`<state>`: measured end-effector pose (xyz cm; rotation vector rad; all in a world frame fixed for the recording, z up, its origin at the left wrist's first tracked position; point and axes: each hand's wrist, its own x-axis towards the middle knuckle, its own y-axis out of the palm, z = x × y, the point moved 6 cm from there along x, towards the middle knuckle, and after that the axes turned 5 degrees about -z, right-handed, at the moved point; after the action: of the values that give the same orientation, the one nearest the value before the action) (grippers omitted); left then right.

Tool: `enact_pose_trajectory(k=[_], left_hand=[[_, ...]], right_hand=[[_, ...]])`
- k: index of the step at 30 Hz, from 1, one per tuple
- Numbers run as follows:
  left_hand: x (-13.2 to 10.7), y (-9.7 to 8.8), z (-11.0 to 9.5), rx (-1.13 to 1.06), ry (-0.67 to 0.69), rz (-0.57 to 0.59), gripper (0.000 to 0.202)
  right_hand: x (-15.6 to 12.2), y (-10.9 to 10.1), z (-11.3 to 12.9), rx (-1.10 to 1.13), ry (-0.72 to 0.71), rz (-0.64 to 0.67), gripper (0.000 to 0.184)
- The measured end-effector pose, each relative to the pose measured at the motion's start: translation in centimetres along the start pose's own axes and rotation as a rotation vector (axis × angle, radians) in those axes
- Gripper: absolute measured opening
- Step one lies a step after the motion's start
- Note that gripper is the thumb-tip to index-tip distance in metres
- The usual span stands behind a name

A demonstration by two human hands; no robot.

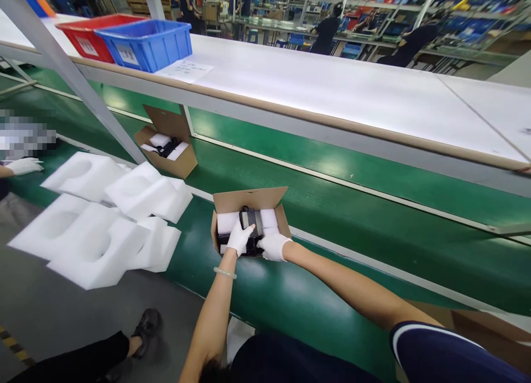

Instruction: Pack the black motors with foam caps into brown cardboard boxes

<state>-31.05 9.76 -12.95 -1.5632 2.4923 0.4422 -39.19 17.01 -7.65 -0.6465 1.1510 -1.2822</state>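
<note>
An open cardboard box (250, 195) stands on the green conveyor belt in front of me, its back flap raised. White foam pieces (269, 219) fill both sides inside it. Between them sits a dark device with a striped, ridged face (251, 220). My left hand (239, 238), in a white glove, is closed on this device with the thumb across its face. At the box's front right, my gloved right hand (274, 246) has its fingers closed at a black part below the device. What exactly they pinch is hidden.
White foam blocks with round hollows (89, 239) are piled on the left. Behind them stands another open, packed box (174, 156). A white shelf (315, 90) runs above the belt, carrying red (85, 43) and blue bins (145, 43). A co-worker's gloved hand (25, 166) is at far left.
</note>
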Motion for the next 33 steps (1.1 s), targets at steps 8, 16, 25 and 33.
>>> enact_pose_trajectory(k=[8,16,25,33], left_hand=[[0.8,2.2,-1.0,0.219,-0.002,0.140,0.050],[-4.8,-0.9,-0.7,0.362,0.002,-0.074,0.042],[-14.0,-5.6,8.2,-0.262,-0.460,-0.401,0.048],[-5.1,0.3,7.2,-0.468,-0.676,-0.062,0.026]], right_hand=[[2.1,-3.2,0.2,-0.357,-0.217,-0.101,0.099],[5.4,-0.8,1.6,-0.515,-0.206,0.100,0.085],[6.3,1.4,1.5,-0.512,-0.132,0.165,0.096],[-7.9,-0.5,-3.9,-0.095,-0.039,-0.060,0.058]])
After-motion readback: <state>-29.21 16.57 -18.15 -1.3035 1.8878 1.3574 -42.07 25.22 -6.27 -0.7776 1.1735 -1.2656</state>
